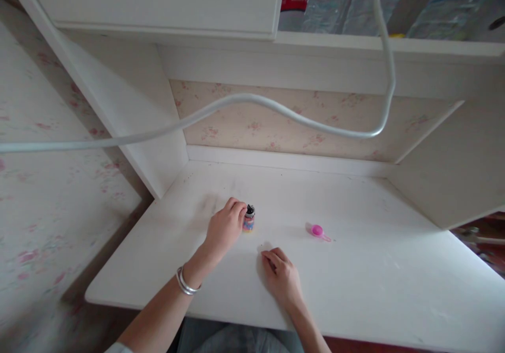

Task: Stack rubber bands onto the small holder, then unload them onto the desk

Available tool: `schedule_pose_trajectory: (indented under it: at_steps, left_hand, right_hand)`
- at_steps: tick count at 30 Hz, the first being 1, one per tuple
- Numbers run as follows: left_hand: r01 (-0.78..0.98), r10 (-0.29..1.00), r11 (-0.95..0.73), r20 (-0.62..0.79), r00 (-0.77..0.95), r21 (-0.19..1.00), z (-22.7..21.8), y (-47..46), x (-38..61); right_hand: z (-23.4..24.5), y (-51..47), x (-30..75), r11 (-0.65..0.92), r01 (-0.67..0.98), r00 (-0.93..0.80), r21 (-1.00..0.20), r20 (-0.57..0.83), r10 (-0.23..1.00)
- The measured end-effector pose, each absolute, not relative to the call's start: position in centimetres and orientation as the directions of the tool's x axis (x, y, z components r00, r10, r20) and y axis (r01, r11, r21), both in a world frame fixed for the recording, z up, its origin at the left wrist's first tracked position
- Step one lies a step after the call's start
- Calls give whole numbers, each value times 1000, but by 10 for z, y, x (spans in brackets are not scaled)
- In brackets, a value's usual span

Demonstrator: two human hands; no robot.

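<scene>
My left hand (224, 228) is curled with its fingertips pinched on the dark top of a small jar (249, 219) that stands upright on the white desk (355, 269) and shows bright colours inside. A silver bangle sits on that wrist. My right hand (281, 274) rests on the desk just in front of the jar, fingers bent and pressed to the surface, holding nothing that I can see. A small pink lid with a thin tail (317, 231) lies on the desk to the right of the jar, apart from both hands.
A white cable (252, 100) sags across the view above the desk. A shelf overhead holds plastic water bottles (327, 0). White side panels close in the desk on the left and right, with floral wallpaper behind.
</scene>
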State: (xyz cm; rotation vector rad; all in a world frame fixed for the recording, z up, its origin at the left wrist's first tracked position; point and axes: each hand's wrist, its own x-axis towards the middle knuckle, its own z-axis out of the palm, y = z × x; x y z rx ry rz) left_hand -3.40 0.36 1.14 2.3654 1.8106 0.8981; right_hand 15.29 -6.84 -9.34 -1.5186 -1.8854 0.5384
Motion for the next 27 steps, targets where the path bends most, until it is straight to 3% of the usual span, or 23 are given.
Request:
schedule_pose_trajectory:
  at_steps: [12,18,23,27]
  left_hand:
    - [824,885,-323,457,89,465,8,-7,-46]
    - [811,943,-199,333,6,550,-28,-35,-75]
    - [869,986,-61,163,-23,492,-59,-59,-95]
    - [920,991,-48,133,-5,389,-71,-65,-92]
  right_hand:
    - [-92,-68,154,242,708,-118,-664,226,967]
    - [-94,-69,153,231,742,-142,-630,189,972]
    - [-94,-70,151,247,764,-171,-597,181,968]
    - [-92,-71,147,234,790,-157,-566,181,971]
